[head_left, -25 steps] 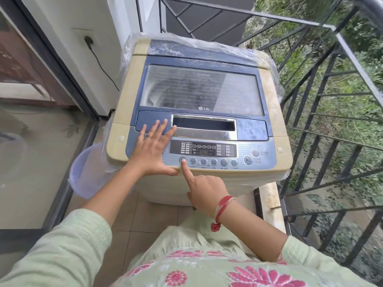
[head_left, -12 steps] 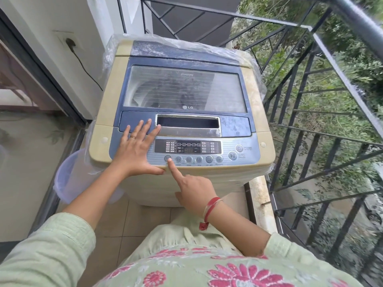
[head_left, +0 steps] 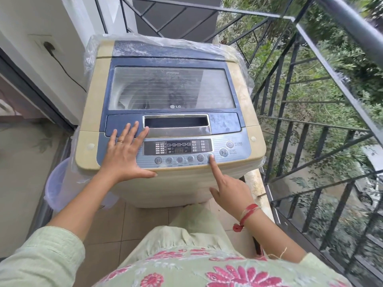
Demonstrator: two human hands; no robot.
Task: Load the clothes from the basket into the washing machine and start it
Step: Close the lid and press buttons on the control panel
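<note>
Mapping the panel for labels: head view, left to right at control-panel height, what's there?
Lilac tub → left hand, flat on the washing machine → display → right forefinger on the last small round button → start/pause button → balcony railing.

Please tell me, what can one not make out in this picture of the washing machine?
- Head view: whether clothes are in the drum; the dusty lid window dims it.
- Head view: which button the right hand presses; its fingertip covers it.
- Head view: display digits and button labels, too small.
- Head view: basket, mostly hidden by the machine and plastic sheet.
</note>
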